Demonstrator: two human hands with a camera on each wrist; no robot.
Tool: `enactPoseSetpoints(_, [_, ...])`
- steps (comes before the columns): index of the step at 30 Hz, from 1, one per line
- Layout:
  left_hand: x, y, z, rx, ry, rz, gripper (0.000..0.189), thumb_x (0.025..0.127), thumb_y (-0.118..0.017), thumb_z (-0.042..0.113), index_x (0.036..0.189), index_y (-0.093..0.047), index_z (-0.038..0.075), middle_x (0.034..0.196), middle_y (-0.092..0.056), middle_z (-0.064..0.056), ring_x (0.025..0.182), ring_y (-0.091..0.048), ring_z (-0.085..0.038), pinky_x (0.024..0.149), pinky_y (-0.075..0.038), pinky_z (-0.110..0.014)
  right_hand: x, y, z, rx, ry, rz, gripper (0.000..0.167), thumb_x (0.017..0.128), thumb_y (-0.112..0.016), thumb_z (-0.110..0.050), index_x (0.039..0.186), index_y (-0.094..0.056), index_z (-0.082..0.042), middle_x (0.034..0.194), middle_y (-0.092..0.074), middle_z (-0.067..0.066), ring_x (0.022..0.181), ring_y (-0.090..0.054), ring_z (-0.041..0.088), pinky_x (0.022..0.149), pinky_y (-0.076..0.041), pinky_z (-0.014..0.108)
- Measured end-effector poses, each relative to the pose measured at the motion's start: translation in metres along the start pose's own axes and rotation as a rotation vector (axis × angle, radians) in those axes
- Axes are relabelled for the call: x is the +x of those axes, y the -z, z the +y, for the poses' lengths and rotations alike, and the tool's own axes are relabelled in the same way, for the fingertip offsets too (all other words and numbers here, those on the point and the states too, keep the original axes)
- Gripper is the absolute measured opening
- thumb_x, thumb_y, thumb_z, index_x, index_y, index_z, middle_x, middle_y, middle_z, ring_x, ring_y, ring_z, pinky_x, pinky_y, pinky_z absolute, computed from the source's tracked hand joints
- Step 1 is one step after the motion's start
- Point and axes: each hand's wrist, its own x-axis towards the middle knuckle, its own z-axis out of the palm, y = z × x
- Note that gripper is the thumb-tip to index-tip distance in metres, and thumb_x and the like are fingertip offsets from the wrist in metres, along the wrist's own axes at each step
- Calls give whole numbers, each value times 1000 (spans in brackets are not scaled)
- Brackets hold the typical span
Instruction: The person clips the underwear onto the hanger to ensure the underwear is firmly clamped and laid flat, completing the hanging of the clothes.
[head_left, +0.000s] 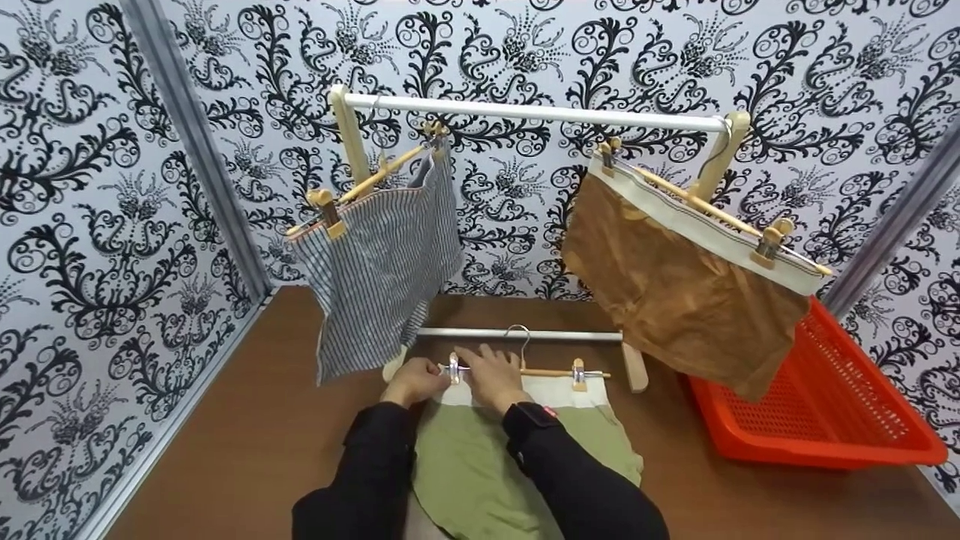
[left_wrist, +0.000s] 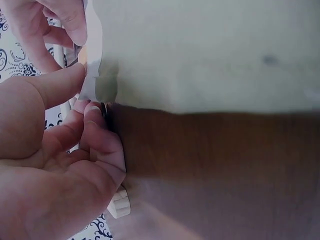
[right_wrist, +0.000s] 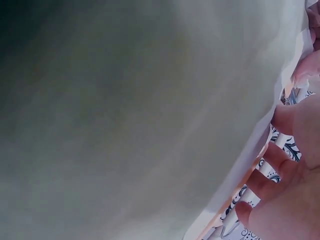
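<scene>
A green garment with a white waistband [head_left: 517, 450] lies on the brown table below a hanger [head_left: 551, 373] with a wooden bar, metal hook and two clips. My left hand [head_left: 420, 380] pinches the waistband's left corner, thumb in front and fingers behind, as the left wrist view shows. Beside it, my right hand [head_left: 491, 375] reaches over the bar, thumb and index finger at the left clip [head_left: 454, 369]; its other fingers spread along the bar in the right wrist view. The right clip [head_left: 578, 375] sits on the waistband's other end.
From a rack's white rail [head_left: 525, 110] hang a striped grey garment [head_left: 382, 262] on the left and a brown garment [head_left: 675, 277] on the right, both clipped to hangers. A red plastic basket [head_left: 832, 454] stands at the right. Patterned panels [head_left: 510, 45] enclose the table [head_left: 247, 420].
</scene>
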Motion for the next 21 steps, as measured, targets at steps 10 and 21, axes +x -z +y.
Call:
enactPoseSetpoints(10, [2, 0, -1, 8, -20, -2, 28, 86, -67, 9, 70, -45, 14, 69, -43, 2, 64, -41, -15, 57, -33, -25, 0, 2, 2, 52, 17, 2, 44, 97, -65, -18, 141, -59, -20, 126, -60, 16, 114, -58, 46, 104, -31, 73])
enactPoseSetpoints(21, [6, 2, -4, -16, -30, -42, 39, 86, -65, 6, 61, -38, 18, 59, -35, 6, 54, -32, -12, 51, -26, -25, 2, 4, 6, 291, 15, -40, 45, 95, -64, -15, 140, -61, -16, 125, -61, 17, 111, -52, 45, 105, -17, 77])
